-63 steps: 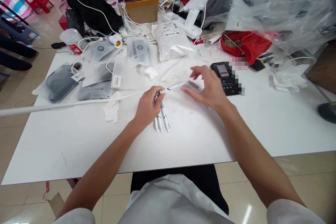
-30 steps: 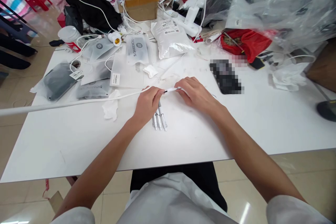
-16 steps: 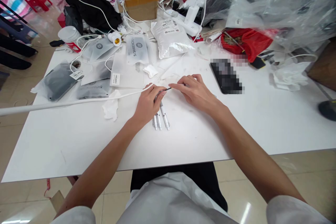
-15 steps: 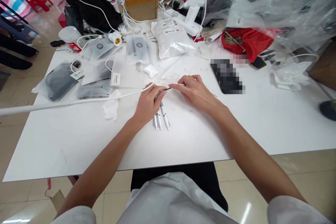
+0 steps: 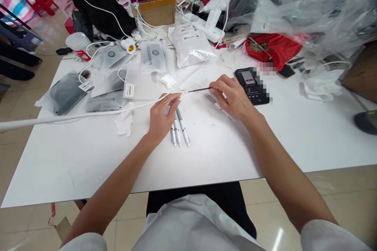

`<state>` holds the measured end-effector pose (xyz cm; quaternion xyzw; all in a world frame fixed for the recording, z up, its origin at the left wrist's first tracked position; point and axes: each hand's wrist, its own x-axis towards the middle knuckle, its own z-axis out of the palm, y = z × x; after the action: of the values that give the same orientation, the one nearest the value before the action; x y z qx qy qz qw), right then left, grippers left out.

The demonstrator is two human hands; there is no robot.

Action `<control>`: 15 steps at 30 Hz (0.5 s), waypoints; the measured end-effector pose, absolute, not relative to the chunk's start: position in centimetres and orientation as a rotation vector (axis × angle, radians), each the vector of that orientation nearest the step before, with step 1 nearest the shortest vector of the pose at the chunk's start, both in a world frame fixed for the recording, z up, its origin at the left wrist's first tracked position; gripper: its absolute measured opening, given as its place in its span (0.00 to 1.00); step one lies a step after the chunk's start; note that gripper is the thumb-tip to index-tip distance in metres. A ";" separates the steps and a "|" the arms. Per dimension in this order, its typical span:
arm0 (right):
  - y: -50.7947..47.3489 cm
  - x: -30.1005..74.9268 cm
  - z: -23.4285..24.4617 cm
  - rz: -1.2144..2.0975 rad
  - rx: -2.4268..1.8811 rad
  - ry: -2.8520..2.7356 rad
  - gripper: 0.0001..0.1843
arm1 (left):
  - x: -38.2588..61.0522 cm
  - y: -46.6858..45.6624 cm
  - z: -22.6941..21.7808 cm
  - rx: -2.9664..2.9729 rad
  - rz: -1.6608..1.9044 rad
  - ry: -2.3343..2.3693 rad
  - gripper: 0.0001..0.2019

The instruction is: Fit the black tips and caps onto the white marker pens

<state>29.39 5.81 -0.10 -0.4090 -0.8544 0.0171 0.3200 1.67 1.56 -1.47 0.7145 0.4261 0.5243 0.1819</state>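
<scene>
My left hand (image 5: 161, 115) is closed around a small bundle of grey-and-white pens (image 5: 179, 131) that lie on the white table (image 5: 88, 153), their ends sticking out toward me. My right hand (image 5: 234, 97) pinches a thin dark refill (image 5: 198, 90), held level between the two hands with its tip toward the left hand. Another pen part (image 5: 216, 104) lies on the table under the right hand's fingers.
A phone (image 5: 250, 84) lies just right of my right hand. Several grey product pouches (image 5: 107, 86), white cables (image 5: 73, 115), a cardboard box (image 5: 157, 8), a red bag (image 5: 272, 49) and clear plastic bags (image 5: 318, 8) crowd the far half. Crumpled tissue (image 5: 125, 123) lies left of my hand.
My right hand has drawn away to the right, pulling the thin dark refill out from the pens in my left hand. The phone's screen shows again.
</scene>
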 end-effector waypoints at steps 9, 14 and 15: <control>5.4 28.8 0.0 0.172 -1.055 -2.140 0.14 | 1.6 0.7 -0.7 1.870 1.411 1.323 0.09; 5.4 28.6 0.1 0.173 -1.059 -2.151 0.14 | 1.5 0.7 -0.4 1.847 1.362 1.318 0.07; 5.4 28.6 0.1 0.171 -1.060 -2.154 0.14 | 1.6 0.7 -0.5 1.841 1.351 1.306 0.08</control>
<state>28.64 5.37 0.12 -0.4111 -0.8353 0.0661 0.3590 1.56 0.73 -0.45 0.6771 0.4803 0.4970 0.2527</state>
